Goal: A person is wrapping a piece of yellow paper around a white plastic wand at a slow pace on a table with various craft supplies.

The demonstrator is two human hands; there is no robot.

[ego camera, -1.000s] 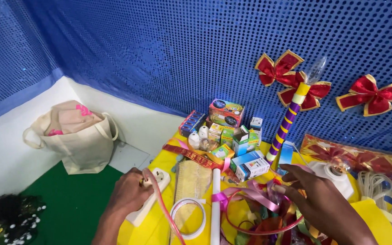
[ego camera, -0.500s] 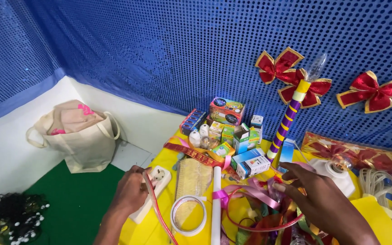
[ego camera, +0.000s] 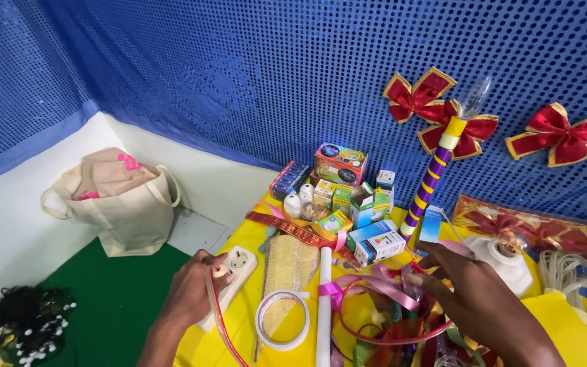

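The left hand [ego camera: 191, 292] covers the near part of the white power strip [ego camera: 234, 272]. The right hand [ego camera: 473, 299] hides part of the ribbon pile [ego camera: 388, 319]; its forearm is cut by the lower edge. The small boxes [ego camera: 348, 204] are too small to tell apart.

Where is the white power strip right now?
In the head view, the white power strip lies at the left edge of the yellow table, under the person's left hand, just left of the roll of clear tape.
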